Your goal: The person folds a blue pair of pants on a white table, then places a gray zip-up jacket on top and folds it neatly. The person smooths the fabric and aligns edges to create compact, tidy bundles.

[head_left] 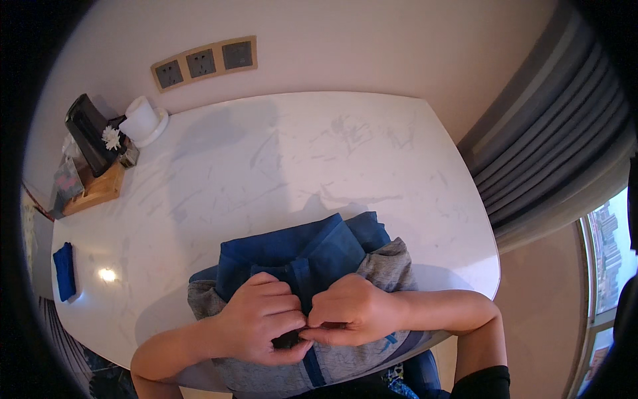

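Marble table (279, 159) behind blue-grey jacket (312, 259)

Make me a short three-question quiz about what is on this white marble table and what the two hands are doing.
1. True or false: both hands rest on the blue and grey fabric garment.
2. What lies near the table's left edge? A) small folded blue cloth B) red mug C) open laptop
3. Fill in: the white cup stands in the table's far ____ corner.

Key: 1 true; 2 A; 3 left. The white marble table stands against a wall with three sockets.
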Motion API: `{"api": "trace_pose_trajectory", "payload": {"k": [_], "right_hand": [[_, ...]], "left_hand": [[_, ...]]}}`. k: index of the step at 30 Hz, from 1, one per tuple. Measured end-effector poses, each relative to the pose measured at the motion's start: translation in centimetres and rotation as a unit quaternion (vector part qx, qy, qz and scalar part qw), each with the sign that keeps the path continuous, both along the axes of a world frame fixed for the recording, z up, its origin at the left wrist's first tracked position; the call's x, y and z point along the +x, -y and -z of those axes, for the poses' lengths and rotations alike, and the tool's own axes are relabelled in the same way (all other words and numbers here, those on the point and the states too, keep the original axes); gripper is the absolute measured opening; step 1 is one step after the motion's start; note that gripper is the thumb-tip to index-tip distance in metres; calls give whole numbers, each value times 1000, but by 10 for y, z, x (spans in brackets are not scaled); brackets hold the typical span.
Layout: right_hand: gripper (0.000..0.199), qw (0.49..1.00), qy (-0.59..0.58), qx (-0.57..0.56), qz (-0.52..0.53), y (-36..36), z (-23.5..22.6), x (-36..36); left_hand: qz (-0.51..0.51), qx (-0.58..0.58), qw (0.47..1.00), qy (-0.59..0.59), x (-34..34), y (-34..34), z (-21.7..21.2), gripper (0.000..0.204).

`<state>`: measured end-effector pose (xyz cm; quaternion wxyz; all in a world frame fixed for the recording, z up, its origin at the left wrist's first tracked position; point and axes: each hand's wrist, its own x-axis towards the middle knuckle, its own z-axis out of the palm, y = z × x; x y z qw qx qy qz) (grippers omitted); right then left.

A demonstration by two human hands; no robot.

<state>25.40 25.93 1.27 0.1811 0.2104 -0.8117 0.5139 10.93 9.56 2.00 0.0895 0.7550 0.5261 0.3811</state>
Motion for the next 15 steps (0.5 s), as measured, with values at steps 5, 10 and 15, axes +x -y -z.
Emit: {"api": "trace_pose_trajectory", "payload": {"k": [5,10,15], "right_hand": [[17,983,-127,116,63,3,-9,9],[18,974,-148,169,-39,23,-5,16],[20,977,-124,159,-76,22,-3,18]], "left_hand": [[51,-72,996,20,-6,-2,-6,15],[-23,16,999,-30,3,3,-7,13],[-109,109,974,-166,15,17,-22,14]]}}
